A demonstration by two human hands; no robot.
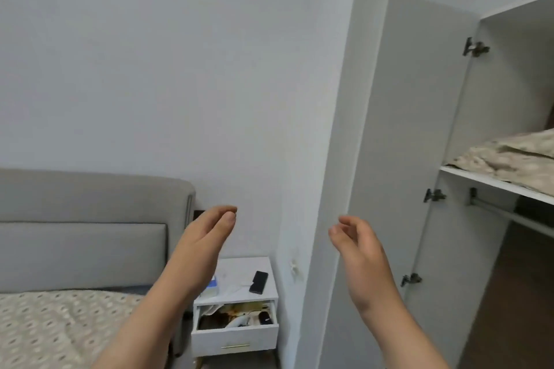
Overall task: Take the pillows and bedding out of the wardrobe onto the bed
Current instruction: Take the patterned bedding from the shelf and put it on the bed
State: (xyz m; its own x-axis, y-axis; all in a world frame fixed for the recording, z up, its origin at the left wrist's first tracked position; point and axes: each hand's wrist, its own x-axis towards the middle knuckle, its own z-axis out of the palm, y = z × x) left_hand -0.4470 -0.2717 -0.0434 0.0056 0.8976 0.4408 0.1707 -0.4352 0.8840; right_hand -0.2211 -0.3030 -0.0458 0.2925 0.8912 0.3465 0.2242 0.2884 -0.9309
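Observation:
The white wardrobe (506,75) stands open at the right, its door (401,129) swung out toward me. Folded beige patterned bedding (509,156) lies on the upper shelf (491,180). The bed (54,326) with a beige dotted cover is at the lower left, below a grey padded headboard (84,219). My left hand (207,237) is raised in front of the headboard's right end, fingers loosely curled, holding nothing. My right hand (356,243) is raised in front of the wardrobe door, fingers curled and apart, also empty. Neither hand touches the bedding.
A white nightstand (263,335) stands between bed and wardrobe, its drawer pulled open and full of small items. A black phone (258,282) and a small blue-white box (212,286) lie on top. A hanging rail (515,216) runs under the shelf.

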